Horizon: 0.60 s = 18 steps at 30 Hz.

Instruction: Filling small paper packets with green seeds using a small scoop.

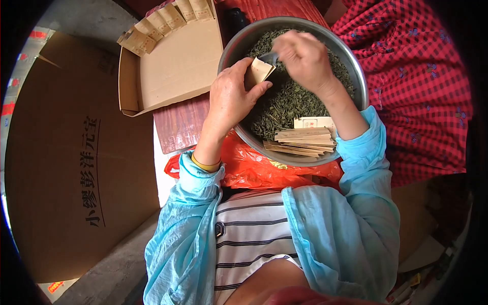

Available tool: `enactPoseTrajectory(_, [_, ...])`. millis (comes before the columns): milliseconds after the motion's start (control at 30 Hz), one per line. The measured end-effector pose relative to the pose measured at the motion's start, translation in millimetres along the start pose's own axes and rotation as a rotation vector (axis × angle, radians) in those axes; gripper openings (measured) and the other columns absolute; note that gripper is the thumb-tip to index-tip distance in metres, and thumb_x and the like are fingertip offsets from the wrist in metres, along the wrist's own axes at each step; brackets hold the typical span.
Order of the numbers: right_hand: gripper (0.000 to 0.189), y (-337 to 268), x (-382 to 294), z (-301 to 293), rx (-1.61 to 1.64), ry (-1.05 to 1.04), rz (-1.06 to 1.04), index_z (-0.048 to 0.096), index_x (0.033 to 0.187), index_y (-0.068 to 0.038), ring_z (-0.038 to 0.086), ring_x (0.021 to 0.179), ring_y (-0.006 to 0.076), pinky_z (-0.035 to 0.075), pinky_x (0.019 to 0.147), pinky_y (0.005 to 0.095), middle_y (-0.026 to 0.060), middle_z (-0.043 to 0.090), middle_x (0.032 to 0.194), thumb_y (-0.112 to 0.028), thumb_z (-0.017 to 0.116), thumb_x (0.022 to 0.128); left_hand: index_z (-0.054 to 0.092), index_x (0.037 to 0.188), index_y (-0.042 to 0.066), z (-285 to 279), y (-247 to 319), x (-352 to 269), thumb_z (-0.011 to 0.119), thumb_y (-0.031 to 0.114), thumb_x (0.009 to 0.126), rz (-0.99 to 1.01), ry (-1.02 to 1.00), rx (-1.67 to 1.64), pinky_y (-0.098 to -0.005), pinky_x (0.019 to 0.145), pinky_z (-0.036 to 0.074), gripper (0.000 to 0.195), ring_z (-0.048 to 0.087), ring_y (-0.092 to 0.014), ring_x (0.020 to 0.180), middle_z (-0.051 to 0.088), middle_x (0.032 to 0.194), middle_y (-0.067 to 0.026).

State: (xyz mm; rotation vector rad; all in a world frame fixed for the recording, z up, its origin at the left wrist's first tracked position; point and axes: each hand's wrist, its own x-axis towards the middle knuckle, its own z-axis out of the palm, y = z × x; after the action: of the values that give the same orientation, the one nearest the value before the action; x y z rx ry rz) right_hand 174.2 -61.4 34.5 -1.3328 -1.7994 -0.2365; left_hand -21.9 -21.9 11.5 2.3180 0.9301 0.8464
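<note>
My left hand (233, 89) grips a small kraft paper packet (259, 70) over the left side of a steel basin (362, 82). Dried green leaves, apparently loose tea (293, 91), fill much of that basin. Slightly blurred, my right hand (303, 59) is curled around what looks like a small grey scoop (270, 58). The scoop's far end is at the packet and partly hidden behind it. Flat paper packets (305, 142) lie stacked on the leaves at the basin's near edge, beside my right forearm.
Left of the basin, a shallow cardboard tray (179, 65) holds several upright filled packets (171, 17) along its far edge. Both rest on a red wooden table (179, 127). A red plastic bag (248, 164) lies below the basin. A large carton (76, 152) bearing writing stands left; red checked cloth (415, 84) hangs right.
</note>
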Motion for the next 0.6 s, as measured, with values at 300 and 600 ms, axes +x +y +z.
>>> enactPoseTrajectory(300, [0.022,-26,1,8,0.092,0.016,-0.319,0.059,0.077,-0.008,0.06,0.059,0.0247,0.049,0.067,0.0356,0.0044,0.058,0.065,-0.023,0.064,0.091,0.061,0.112,0.002,0,-4,-1,0.08,0.026,0.071,0.052,-0.008,-0.039,-0.0441,0.076,0.049,0.05,0.062,-0.036,0.086,0.066,0.088,-0.0161])
enactPoseTrajectory(600, [0.022,-17,9,-10,-0.001,0.183,-0.369,0.059,0.08,-0.007,0.06,0.059,0.0213,0.051,0.069,0.0391,0.0036,0.059,0.066,-0.024,0.06,0.095,0.062,0.112,0.005,-6,5,0,0.079,0.028,0.072,-0.074,-0.057,-0.053,-0.0441,0.079,0.05,0.049,0.062,-0.036,0.088,0.066,0.09,-0.0159])
